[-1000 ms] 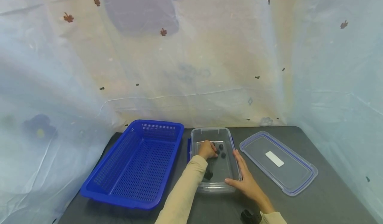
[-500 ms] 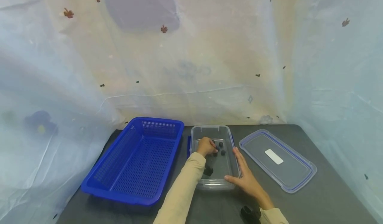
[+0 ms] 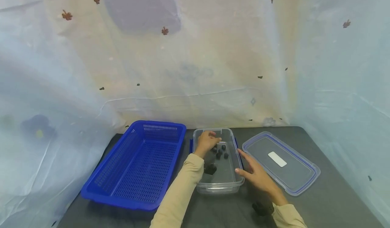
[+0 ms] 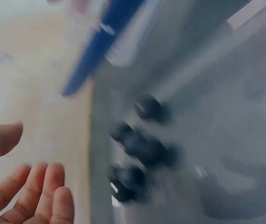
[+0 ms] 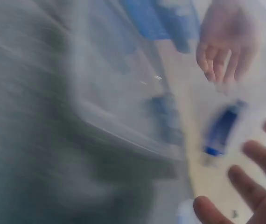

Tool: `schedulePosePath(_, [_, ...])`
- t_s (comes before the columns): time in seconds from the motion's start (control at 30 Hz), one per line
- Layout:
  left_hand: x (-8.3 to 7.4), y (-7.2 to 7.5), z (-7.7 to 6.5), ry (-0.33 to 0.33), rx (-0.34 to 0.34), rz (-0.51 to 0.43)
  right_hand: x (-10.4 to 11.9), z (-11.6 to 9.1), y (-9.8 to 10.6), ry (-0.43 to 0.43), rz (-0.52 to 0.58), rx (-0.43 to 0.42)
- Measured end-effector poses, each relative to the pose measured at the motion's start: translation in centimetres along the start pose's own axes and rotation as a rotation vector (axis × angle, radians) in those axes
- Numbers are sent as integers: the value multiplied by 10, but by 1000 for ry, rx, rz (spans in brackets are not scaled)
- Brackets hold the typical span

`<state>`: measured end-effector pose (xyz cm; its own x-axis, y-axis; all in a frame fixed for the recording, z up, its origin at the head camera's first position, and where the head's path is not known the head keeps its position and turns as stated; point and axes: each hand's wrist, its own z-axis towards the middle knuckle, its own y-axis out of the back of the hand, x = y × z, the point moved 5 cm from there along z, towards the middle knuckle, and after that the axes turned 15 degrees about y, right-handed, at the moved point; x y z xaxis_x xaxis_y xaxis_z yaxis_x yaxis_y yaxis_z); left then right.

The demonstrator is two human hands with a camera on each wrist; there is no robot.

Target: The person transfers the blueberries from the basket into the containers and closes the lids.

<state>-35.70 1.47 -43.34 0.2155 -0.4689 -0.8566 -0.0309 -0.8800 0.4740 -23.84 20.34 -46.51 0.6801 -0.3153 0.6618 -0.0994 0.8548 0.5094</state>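
Note:
Several small dark round balls (image 3: pixel 218 152) lie in a clear plastic container (image 3: pixel 220 187), grouped towards its far half. Over the far left part of the container, my left hand (image 3: pixel 208 142) is raised above the balls. In the left wrist view its fingers (image 4: pixel 35 191) and thumb are apart with nothing between them, and the balls look blurred. My right hand (image 3: pixel 257 175) stands at the container's right side with thumb and fingers spread, holding nothing. Whether it still touches the rim I cannot tell. The right wrist view shows its spread fingers (image 5: pixel 259 186).
A large blue plastic basket (image 3: pixel 134 206) stands left of the container. To the right lies a clear lid (image 3: pixel 294 174) with a blue seal and a white label (image 3: pixel 277 159). Blue clips flank the container on the dark table (image 3: pixel 335 201). A patterned sheet (image 3: pixel 195 59) hangs behind.
My left hand has let go of a dark ball and lifted up and away from the group. My right hand has shifted slightly right, away from the container's near right corner.

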Motion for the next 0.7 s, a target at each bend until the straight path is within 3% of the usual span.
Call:
schedulePosePath(0.2, [-35, -4, -22, -58, -5, -179, 7, 20, 45, 4, -69, -11])
schedulePosePath(0.43, [-74, -42, -55, -60, 109, -435, 3, 27, 121, -69, -181, 4])
schedulePosePath(0.57, [-77, -73, -70, -46, 169, -561, -11, 24, 156, -103, -188, 35])
schedulePosePath(0.7, [-67, -103, -82, 13, 157, -646, -30, 17, 181, -124, -172, 45])
